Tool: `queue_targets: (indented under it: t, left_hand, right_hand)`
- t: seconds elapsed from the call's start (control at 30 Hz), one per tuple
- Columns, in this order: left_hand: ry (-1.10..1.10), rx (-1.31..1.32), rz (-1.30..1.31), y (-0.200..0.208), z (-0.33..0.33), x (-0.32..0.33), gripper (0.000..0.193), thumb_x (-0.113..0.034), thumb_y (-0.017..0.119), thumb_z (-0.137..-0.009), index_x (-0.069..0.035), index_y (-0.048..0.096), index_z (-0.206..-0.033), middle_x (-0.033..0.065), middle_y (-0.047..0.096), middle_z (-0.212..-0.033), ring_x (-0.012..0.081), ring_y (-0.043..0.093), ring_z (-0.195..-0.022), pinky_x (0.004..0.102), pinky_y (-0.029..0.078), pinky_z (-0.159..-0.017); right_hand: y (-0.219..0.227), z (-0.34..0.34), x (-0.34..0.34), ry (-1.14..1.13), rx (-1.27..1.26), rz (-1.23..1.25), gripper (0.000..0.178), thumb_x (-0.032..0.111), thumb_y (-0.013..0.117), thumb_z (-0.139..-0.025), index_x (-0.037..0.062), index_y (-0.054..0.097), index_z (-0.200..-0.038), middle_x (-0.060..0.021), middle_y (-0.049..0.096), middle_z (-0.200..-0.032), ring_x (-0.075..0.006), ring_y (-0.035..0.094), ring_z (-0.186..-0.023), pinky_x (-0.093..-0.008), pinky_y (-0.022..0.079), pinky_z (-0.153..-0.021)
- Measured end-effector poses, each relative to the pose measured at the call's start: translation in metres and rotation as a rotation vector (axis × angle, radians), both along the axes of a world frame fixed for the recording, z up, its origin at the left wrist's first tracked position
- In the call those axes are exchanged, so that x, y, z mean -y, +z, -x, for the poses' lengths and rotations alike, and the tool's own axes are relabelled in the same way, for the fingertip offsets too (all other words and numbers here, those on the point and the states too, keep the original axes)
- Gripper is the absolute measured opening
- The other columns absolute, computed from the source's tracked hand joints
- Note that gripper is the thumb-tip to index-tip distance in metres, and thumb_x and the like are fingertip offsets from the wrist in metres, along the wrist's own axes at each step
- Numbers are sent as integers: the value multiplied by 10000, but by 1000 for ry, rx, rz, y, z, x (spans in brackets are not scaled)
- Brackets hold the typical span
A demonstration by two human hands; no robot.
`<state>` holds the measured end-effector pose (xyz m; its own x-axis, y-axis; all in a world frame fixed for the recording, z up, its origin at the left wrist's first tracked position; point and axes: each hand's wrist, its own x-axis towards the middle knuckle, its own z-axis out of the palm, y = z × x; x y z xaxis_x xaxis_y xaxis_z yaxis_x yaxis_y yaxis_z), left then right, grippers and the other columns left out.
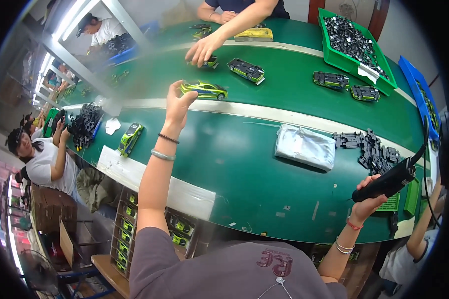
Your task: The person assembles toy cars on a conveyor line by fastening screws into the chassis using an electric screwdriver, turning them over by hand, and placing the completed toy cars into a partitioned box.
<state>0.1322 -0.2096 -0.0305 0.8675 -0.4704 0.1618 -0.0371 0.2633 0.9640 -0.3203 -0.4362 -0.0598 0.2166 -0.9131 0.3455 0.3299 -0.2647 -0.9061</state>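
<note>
Hands first: the left hand has thumb and fingers nearly closed on one end of a green toy car, right side up at the near edge of the green belt (whether its wheels touch down, I cannot tell), while the right hand is wrapped around a black power screwdriver over the desk, tip pointing left. The step in hand looks like setting down or picking up the car; which, I cannot say. Either way, the next move calls for a steady pinch, clear of the co-worker's hand over another car.
</note>
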Motion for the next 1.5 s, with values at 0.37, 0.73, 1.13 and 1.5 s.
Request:
queue_targets:
  t: [0.37, 0.73, 1.13, 1.5]
  left_hand:
    - [-254, 38, -109, -21, -33, 41, 642, -25, 668, -736, 44, 317, -1269, 144, 464, -1160, 200, 516, -1012, 296, 452, -846]
    - [-303, 812, -1051, -15, -81, 38, 607, -243, 766, -631, -7, 550, -1148, 90, 598, -919, 170, 536, -813, 281, 446, -740]
    - [-491, 1374, -524, -5, 69, 175, 220, -172, 599, -796, -41, 634, -969, 129, 587, -997, 295, 545, -946, 359, 436, -847]
    - [-793, 1521, -610, -10, 200, 321, 286, -117, 485, -802, -136, 618, -1054, 80, 507, -1245, 289, 506, -1086, 385, 447, -882]
  right_hand:
    - [2, -5, 0, -1, 3, -22, 838, 801, 418, -664, 27, 459, -984, -52, 448, -733, -128, 447, -627, -235, 385, -544]
    - [5, -9, -3, -52, -23, 20, 834, 802, 393, -679, 23, 463, -967, -52, 443, -718, -128, 445, -608, -233, 379, -537]
    - [7, -8, -3, -14, -38, 36, 815, 782, 402, -694, 16, 459, -968, -42, 448, -786, -121, 456, -626, -235, 390, -537]
    - [8, -10, -5, -48, -40, 65, 830, 765, 410, -715, -36, 486, -915, -61, 480, -729, -134, 490, -559, -234, 388, -471]
